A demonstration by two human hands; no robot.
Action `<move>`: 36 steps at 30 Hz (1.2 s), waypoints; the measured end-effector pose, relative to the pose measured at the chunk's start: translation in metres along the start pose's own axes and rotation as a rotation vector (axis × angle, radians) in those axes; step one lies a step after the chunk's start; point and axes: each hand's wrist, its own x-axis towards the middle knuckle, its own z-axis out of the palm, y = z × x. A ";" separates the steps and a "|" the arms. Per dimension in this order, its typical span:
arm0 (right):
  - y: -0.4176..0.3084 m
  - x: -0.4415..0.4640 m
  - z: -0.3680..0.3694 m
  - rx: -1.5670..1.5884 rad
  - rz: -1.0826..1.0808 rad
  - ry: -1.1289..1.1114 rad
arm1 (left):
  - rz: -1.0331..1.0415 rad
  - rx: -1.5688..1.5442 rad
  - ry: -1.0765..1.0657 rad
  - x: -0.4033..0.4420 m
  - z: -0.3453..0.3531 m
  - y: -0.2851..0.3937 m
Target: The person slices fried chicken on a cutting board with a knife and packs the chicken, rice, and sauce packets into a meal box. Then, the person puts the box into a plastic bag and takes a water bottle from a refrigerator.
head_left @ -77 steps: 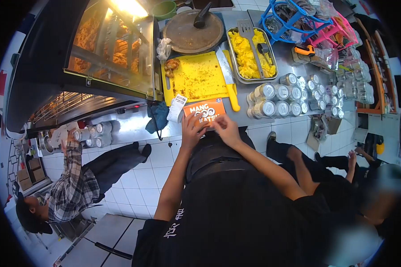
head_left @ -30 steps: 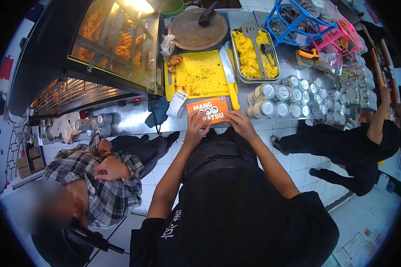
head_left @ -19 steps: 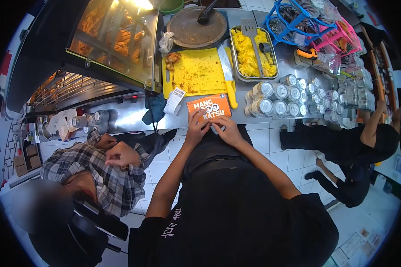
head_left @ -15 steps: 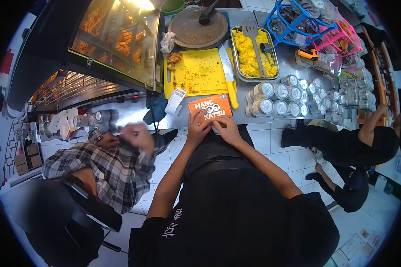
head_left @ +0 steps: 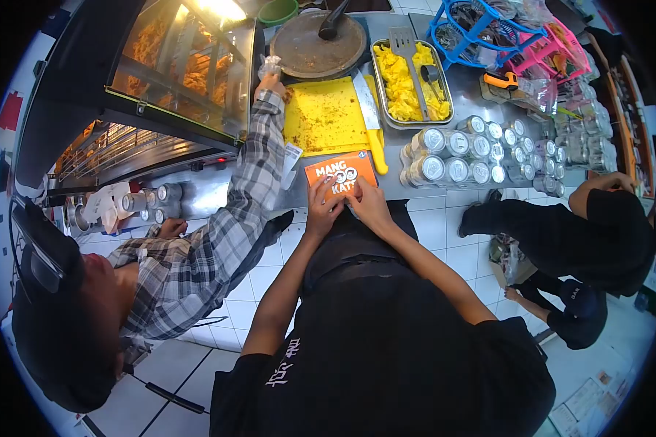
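Observation:
An orange food box (head_left: 358,163) with white "MANG" and "KATSU" lettering lies at the near edge of the steel counter, in front of me. My left hand (head_left: 322,209) grips its near left side, fingers bent over the top. At the near right side my right hand (head_left: 372,207) holds it too, with fingers curled at the front edge. The fingers hide part of the lettering and the front flap. Just beyond the box is a yellow cutting board (head_left: 326,116) with brown crumbs. A yellow-handled knife (head_left: 376,138) rests along the board's right side.
A co-worker's plaid sleeve (head_left: 259,156) reaches across on the left, the hand at a small plastic bag (head_left: 271,64). Behind stand a round board (head_left: 313,47) and a tray (head_left: 450,109) of yellow food. Wrapped cans (head_left: 455,149) line the right; a heated cabinet (head_left: 175,73) stands left.
The co-worker on the left has leaned in and stretched an arm over the counter to the plastic bag. My right hand has shifted slightly up along the box; the left has barely moved.

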 end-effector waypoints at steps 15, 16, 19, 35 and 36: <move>0.054 0.001 -0.006 -0.320 -0.380 0.023 | 0.096 0.084 0.015 0.005 0.000 -0.002; 0.055 -0.001 -0.007 -0.359 -0.397 0.015 | 0.103 0.091 0.025 0.006 -0.003 0.002; 0.059 -0.004 -0.015 -0.450 -0.368 -0.036 | 0.078 0.228 0.001 0.017 -0.017 0.029; 0.047 -0.013 -0.011 0.040 0.116 0.094 | 0.075 0.175 -0.047 0.015 -0.007 0.010; 0.048 -0.013 -0.012 0.034 0.106 0.101 | 0.092 0.205 -0.050 0.014 -0.006 0.009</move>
